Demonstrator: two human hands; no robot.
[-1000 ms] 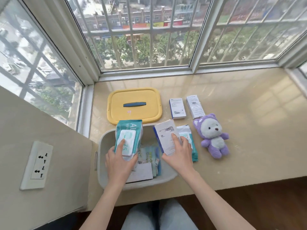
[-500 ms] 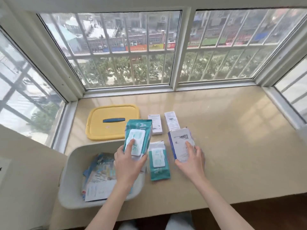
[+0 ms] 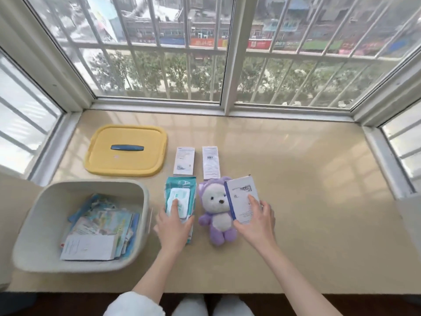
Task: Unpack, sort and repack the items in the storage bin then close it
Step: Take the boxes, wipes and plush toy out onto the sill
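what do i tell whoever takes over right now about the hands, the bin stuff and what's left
Left hand holds the wipes pack on the sill, right of the bin.
Right hand holds the white box partly over the plush toy.
Done: yellow lid off, two small boxes laid out behind.
Left: papers lie in the bin; finish unpacking, sort, repack, close.

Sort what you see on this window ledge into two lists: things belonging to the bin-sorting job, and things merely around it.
Belongs to the job: storage bin, papers inside it, yellow lid, wipes pack held by the left hand, plush toy, blue-edged box in the right hand, two small white boxes.
Merely around: window bars, ledge, trees outside.
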